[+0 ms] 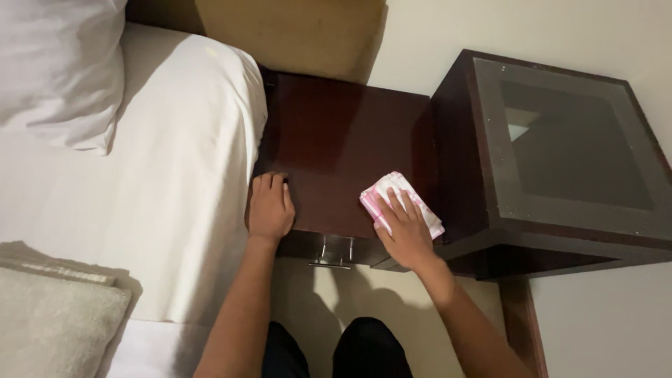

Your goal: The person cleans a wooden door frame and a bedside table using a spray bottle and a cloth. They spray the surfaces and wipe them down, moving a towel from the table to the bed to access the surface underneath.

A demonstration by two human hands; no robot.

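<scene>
Right hand (pixel 404 231) presses folded cloth (pixel 400 201) on nightstand (pixel 336 140).

Both arms bare, reaching forward and up from bottom of frame. Left hand (pixel 270 208) palm down, flat, fingers together and pointing away from body, wrist straight, forearm running up from lower left. Right hand (pixel 402 228) palm down, fingers (pixel 395 203) spread slightly, pressing flat, pointing up-left; wrist bent a little, forearm angling in from lower right. Hands apart, roughly level. Knees in dark trousers visible between arms.
</scene>
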